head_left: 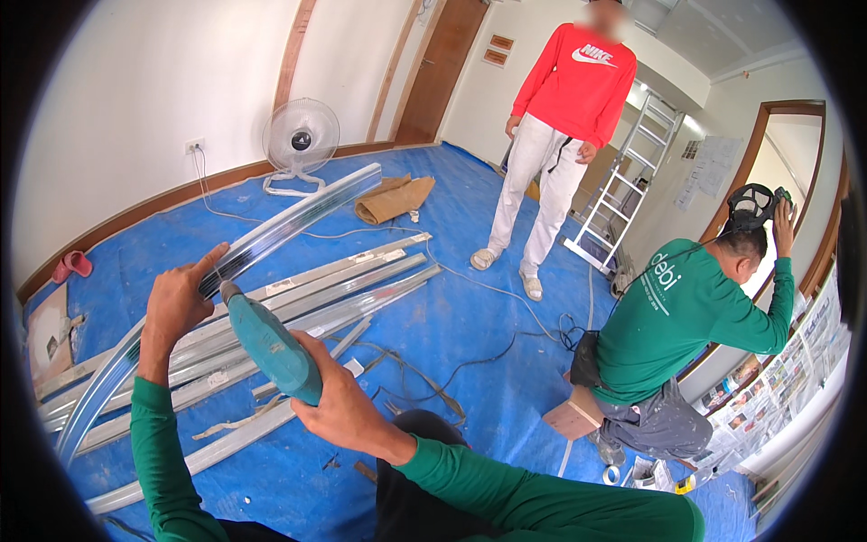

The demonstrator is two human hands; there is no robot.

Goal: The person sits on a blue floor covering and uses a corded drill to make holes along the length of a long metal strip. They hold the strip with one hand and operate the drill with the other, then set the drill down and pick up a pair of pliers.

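Grasping a teal power drill (pixel 271 339), the right hand (pixel 348 402) has its fingers closed around the tool's rear part, the nose pointing up and to the left. The left hand (pixel 181 303) holds a shiny metal channel (pixel 302 221), its fingers bent over the edge near the middle of the length, the index finger stretched along it. The channel runs slantwise from lower left to upper middle, above other metal profiles (pixel 312 289) lying side by side on a blue sheet (pixel 488 370) that covers the floor. The drill's tip is right beside the left hand at the channel; whether it touches the metal cannot be told.

Farther right, a co-worker in a green top (pixel 695 334) sits on a wooden box (pixel 575 414), one arm raised to the head, near a roll of tape (pixel 611 474). Beyond the profiles lie crumpled brown paper (pixel 396 200) and, far left, pink slippers (pixel 72 265). A white fan (pixel 301 140) stands by the wall. A person in a red sweater (pixel 582 86) stands facing this way, before a leaning ladder (pixel 632 181); farthest off is a brown door (pixel 441 72).
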